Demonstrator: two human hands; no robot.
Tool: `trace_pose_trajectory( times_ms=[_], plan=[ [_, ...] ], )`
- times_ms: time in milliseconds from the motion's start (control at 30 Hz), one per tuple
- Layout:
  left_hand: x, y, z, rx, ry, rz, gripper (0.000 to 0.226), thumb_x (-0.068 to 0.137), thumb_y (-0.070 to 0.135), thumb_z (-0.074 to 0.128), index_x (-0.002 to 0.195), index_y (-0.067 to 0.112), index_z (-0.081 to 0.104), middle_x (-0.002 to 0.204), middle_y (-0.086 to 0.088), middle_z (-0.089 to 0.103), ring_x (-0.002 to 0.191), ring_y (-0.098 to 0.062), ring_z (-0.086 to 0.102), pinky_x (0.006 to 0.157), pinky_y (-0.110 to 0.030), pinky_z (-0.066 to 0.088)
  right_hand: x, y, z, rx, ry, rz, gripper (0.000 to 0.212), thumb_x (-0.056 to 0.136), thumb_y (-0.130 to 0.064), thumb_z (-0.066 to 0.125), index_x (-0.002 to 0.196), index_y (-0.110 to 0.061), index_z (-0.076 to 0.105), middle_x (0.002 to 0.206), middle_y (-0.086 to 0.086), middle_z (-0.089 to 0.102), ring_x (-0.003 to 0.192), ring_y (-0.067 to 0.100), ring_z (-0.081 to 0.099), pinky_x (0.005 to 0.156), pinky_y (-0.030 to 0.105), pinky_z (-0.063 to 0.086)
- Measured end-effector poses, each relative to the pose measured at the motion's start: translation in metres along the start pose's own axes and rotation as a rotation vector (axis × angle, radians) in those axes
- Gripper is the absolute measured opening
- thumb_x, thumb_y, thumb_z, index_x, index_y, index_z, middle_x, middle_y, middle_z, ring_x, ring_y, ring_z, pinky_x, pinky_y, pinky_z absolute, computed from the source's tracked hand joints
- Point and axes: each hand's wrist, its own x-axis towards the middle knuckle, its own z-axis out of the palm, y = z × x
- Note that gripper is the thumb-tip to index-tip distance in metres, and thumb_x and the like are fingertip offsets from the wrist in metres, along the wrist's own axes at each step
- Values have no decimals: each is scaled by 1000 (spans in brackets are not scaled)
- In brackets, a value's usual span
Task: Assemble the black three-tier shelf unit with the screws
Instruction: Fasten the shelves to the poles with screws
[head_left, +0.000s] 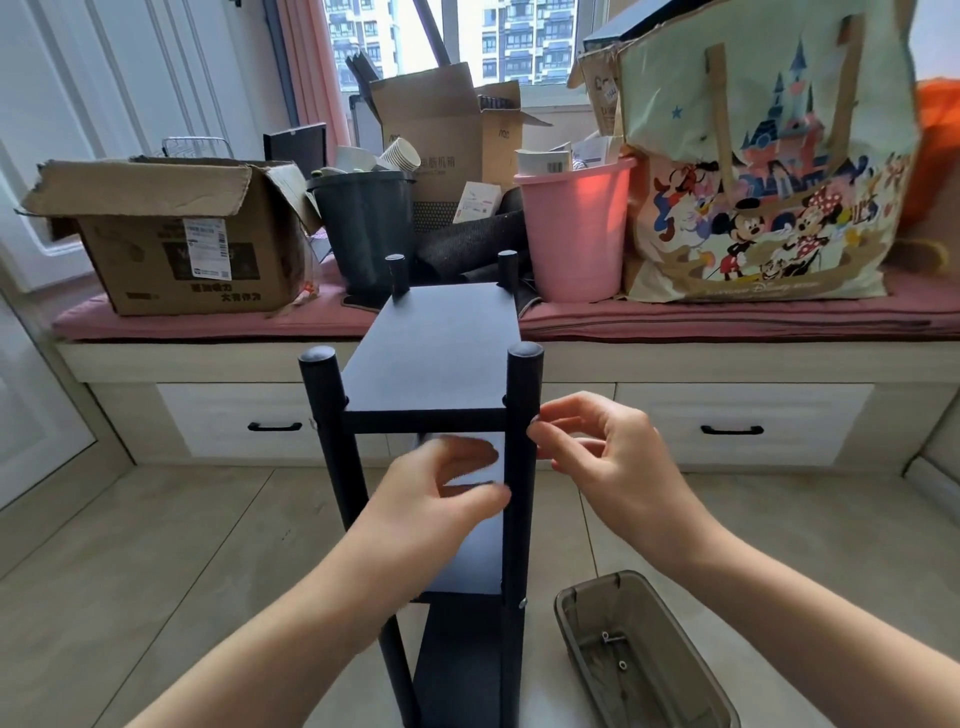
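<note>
- Working at the near right post (522, 441) of the black shelf unit (441, 353), which stands upright on the floor directly in front of me, between my two hands.
- My right hand (618, 467) sits just to the right of that post, thumb and forefinger drawn together right at the post's side, level with the top tier. Likely pinching a screw there; the screw itself is too small to make out, so I cannot confirm it.
- My left hand (441, 499) is on the other side of the same post, fingers loosely spread and blurred, reaching in under the top tier above the middle tier (478, 561). I cannot tell whether it touches the board. Judgement: it is there to steady the shelf while the right hand works from outside.
- One screw head (522, 603) is visible on the post below my left hand, at the middle tier's level, so that joint looks done.
- Grey tray (641, 649) on the floor below my right hand, within easy reach; small metal fasteners (613, 636) lie in it. Kept there so I can pick one without leaving the post.
- Beyond both hands: window seat with cardboard box (171, 234), black bin (363, 223), pink bucket (576, 234) and a cartoon-print bag (769, 171).
- Progress estimate: all three tiers are on the posts; remaining work looks like the top-tier fixings.
</note>
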Motion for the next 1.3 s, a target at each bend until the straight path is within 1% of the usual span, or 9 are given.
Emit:
trace_pose_trajectory(
  times_ms=[167,267,333,533,700,867,1033,1200,1300],
  plan=[
    [-11,9,-11,437,341,476,8,86,20,74,80,25,74,68,23,69,71,5,68,70,-10,50,0,-2,0,9,-12,11,7,90,-31,69,96,-27,68,91,-5,74,87,11,72,84,42,59],
    [0,11,-13,527,454,727,8,82,5,80,83,12,75,74,11,70,74,-5,66,72,-11,49,-1,-2,0,30,-8,28,6,90,-28,69,95,-26,69,91,-4,75,86,12,73,86,44,58],
    [10,9,-15,614,450,817,16,78,1,82,92,7,75,87,3,72,83,-12,66,79,-29,56,-1,-3,0,36,-11,38,8,90,-28,68,97,-23,70,92,-3,75,87,12,73,87,44,58],
    [31,4,-18,1001,246,676,61,69,12,91,126,10,68,130,-5,68,123,-31,62,109,-52,43,-3,-5,-5,124,-38,81,11,94,-21,64,99,-16,72,94,0,77,89,12,74,81,37,61],
    [37,13,-11,1080,243,661,52,82,23,81,130,8,67,131,-10,66,121,-40,62,103,-56,48,-1,-7,-7,195,-33,122,13,90,-20,68,94,-9,75,90,3,77,87,15,75,80,36,61],
    [36,12,-8,1084,304,710,49,77,20,85,122,6,71,123,-10,70,111,-41,67,91,-54,54,-1,-8,-5,192,-33,144,16,90,-24,69,92,-8,73,88,4,77,86,14,75,81,42,61],
    [32,11,-11,1047,232,651,50,88,22,76,135,12,63,138,-5,62,128,-36,58,107,-49,44,-6,-5,6,-120,52,-88,16,95,-24,64,90,-11,71,82,-1,74,81,8,73,79,38,60],
    [26,20,-6,911,190,459,81,81,64,23,150,29,45,155,12,41,149,-16,30,122,-34,16,-5,0,2,-78,39,-101,10,93,-18,66,93,-9,71,84,-2,75,80,10,73,77,36,60],
    [27,21,3,886,265,439,77,84,73,31,141,29,57,149,11,51,145,-16,38,121,-37,20,-5,3,1,-71,19,-96,4,92,-9,68,94,-10,71,85,-3,74,81,9,73,78,35,61]
  ],
)
